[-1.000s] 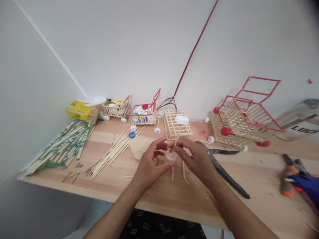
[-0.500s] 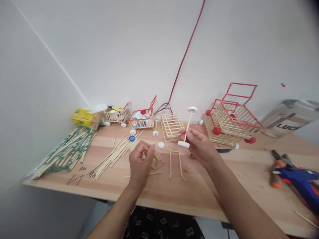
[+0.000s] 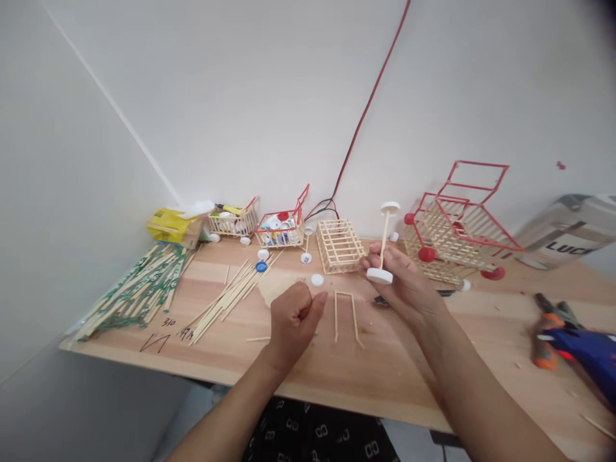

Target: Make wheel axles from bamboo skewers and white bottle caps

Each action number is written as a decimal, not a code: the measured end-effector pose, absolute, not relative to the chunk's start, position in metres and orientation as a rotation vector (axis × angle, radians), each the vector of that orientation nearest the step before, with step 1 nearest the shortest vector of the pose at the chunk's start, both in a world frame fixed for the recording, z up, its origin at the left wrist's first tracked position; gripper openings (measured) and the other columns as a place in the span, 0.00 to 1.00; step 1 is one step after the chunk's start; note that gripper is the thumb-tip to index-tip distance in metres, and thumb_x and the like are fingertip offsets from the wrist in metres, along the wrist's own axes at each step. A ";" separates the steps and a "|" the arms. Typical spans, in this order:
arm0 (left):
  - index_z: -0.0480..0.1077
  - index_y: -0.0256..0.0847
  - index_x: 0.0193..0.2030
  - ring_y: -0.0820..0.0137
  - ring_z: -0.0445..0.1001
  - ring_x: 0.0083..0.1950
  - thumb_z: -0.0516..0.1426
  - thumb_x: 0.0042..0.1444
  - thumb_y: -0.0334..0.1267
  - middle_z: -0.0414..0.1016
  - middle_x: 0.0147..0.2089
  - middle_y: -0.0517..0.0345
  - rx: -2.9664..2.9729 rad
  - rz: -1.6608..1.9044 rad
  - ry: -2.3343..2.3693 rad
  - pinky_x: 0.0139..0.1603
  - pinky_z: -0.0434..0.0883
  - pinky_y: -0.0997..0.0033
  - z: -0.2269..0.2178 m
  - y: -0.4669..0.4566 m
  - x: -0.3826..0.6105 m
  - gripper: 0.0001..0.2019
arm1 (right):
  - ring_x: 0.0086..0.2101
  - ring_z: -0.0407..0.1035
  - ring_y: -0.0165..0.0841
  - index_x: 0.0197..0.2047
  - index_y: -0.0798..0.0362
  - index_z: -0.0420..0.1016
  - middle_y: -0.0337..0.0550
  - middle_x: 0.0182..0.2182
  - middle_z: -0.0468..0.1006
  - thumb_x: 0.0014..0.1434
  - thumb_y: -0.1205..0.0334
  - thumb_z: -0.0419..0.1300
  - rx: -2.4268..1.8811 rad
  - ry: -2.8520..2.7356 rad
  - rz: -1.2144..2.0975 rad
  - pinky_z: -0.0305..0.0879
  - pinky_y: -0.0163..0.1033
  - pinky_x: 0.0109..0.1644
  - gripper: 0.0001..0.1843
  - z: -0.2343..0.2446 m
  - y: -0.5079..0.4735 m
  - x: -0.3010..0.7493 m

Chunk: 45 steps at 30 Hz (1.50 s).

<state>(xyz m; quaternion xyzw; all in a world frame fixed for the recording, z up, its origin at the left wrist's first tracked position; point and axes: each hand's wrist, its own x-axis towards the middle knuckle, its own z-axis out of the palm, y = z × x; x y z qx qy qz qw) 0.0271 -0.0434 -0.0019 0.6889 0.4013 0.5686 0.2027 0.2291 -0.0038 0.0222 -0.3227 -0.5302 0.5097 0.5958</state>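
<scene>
My right hand [image 3: 404, 279] pinches a wheel axle, a short wooden stick [image 3: 385, 239] with a white bottle cap [image 3: 380, 276] at its lower end and another white cap [image 3: 390, 208] on top. It is held up above the table, nearly upright. My left hand [image 3: 294, 317] is closed in a fist with its thumb stuck out to the right; what its curled fingers hold, if anything, is hidden. Just beyond the fist lie a loose white cap [image 3: 317, 280] and a pale flat piece [image 3: 273, 289]. A U-shaped stick frame [image 3: 344, 294] lies between the hands.
Behind stand a bare stick basket [image 3: 339, 244], two small filled carts [image 3: 234, 224] and a larger red-trimmed cart [image 3: 462, 224]. Loose sticks [image 3: 228, 298] and wrapped chopsticks [image 3: 137, 289] lie left. Pliers [image 3: 546, 340] and a blue glue gun [image 3: 584, 353] lie right.
The view has shifted slightly left. My right hand has tilted the axle more upright. My left hand has turned, its thumb moving from the fingertips to point outward.
</scene>
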 end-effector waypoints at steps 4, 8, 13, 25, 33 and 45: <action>0.47 0.40 0.19 0.76 0.52 0.23 0.55 0.59 0.36 0.48 0.20 0.65 1.927 1.510 1.123 0.27 0.52 0.70 -0.002 -0.045 0.028 0.22 | 0.32 0.66 0.32 0.38 0.46 0.73 0.36 0.26 0.65 0.57 0.52 0.60 -0.703 -1.176 1.257 0.66 0.41 0.40 0.09 0.024 -0.006 0.228; 0.48 0.40 0.19 0.76 0.52 0.22 0.53 0.62 0.40 0.49 0.20 0.65 1.818 1.479 1.125 0.26 0.52 0.71 0.009 -0.045 0.025 0.22 | 0.33 0.66 0.33 0.38 0.46 0.73 0.36 0.25 0.64 0.55 0.52 0.61 -0.695 -1.144 1.275 0.65 0.40 0.39 0.10 0.025 -0.007 0.229; 0.58 0.40 0.22 0.74 0.60 0.27 0.47 0.65 0.42 0.60 0.24 0.61 1.676 1.547 1.083 0.31 0.58 0.71 0.036 -0.034 0.014 0.19 | 0.32 0.65 0.32 0.37 0.46 0.73 0.36 0.25 0.64 0.54 0.51 0.63 -0.692 -1.118 1.287 0.65 0.39 0.37 0.10 0.027 -0.007 0.229; 0.73 0.34 0.31 0.77 0.65 0.24 0.59 0.55 0.43 0.69 0.23 0.61 1.459 1.182 0.924 0.28 0.62 0.77 0.026 0.026 0.036 0.12 | 0.28 0.65 0.29 0.37 0.49 0.77 0.37 0.26 0.72 0.51 0.51 0.66 -0.794 -1.015 1.322 0.63 0.35 0.34 0.12 0.016 -0.001 0.221; 0.73 0.36 0.46 0.68 0.74 0.42 0.61 0.54 0.46 0.76 0.41 0.49 1.090 0.949 0.655 0.40 0.70 0.71 0.010 0.011 0.041 0.18 | 0.32 0.68 0.29 0.41 0.51 0.77 0.38 0.30 0.76 0.60 0.53 0.58 -1.030 -1.371 0.887 0.64 0.36 0.40 0.12 0.016 -0.003 0.219; 0.69 0.41 0.55 0.61 0.72 0.52 0.61 0.56 0.38 0.71 0.51 0.49 0.781 0.665 0.302 0.49 0.69 0.67 -0.001 0.012 0.039 0.19 | 0.36 0.72 0.31 0.40 0.51 0.76 0.42 0.38 0.78 0.64 0.59 0.53 -1.059 -1.601 0.591 0.68 0.37 0.40 0.11 0.025 -0.019 0.210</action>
